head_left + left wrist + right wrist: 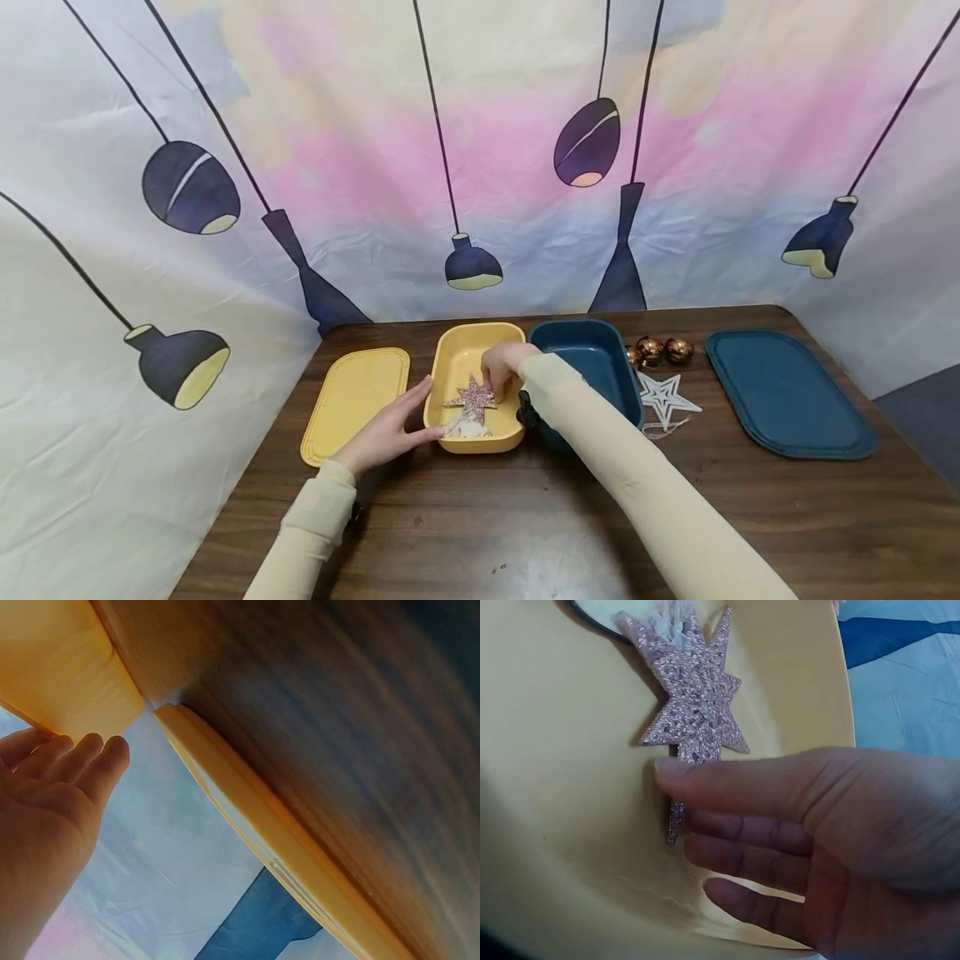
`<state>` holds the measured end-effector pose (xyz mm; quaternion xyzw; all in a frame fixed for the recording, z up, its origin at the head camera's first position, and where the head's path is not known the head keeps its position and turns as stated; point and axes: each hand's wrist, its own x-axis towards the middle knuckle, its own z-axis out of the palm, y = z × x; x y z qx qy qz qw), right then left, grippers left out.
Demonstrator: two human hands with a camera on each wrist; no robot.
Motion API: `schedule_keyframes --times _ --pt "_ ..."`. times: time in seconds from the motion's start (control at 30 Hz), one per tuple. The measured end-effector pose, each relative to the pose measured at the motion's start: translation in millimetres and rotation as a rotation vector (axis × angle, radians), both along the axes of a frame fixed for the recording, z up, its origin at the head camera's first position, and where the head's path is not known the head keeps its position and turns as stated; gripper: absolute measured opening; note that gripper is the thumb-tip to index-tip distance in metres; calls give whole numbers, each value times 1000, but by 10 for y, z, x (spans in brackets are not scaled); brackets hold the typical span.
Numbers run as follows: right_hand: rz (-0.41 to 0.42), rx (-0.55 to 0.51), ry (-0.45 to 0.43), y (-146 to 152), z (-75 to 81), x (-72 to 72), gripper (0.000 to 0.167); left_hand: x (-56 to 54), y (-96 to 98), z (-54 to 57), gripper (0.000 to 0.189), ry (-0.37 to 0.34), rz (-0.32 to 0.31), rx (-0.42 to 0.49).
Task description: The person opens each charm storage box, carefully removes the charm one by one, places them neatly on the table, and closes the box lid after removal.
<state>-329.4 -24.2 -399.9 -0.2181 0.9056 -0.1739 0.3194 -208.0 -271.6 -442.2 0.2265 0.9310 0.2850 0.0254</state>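
A pink glitter star (472,398) with several points lies inside the yellow box (480,447). My right hand (504,367) reaches into that box and pinches one long point of the star; in the right wrist view its thumb (705,784) crosses the point, with the fingers behind. Beside the star's other end is a whitish item (467,427), partly hidden, its kind unclear. My left hand (386,433) is spread at the box's left side, fingertips against the outer wall and thumb by the front corner. Straight fingers show on the left hand (56,795) in the left wrist view.
A dark blue box (633,387) stands right of the yellow one, partly behind my right forearm. Beyond it are several copper baubles (678,351) and a white star (665,397) with a string. The yellow lid (360,400) lies left, the blue lid (787,392) right.
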Motion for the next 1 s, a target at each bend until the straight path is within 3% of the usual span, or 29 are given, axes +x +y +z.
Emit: schedule_keyframes --times 0.3,0.57,1.0 --pt "102 45 112 -45 42 29 14 -23 -53 75 95 -2 8 3" --pt "168 55 177 -22 13 40 11 -14 -27 47 96 -17 0 -12" --pt "332 48 283 18 288 -80 11 -3 4 26 96 -21 11 -6"
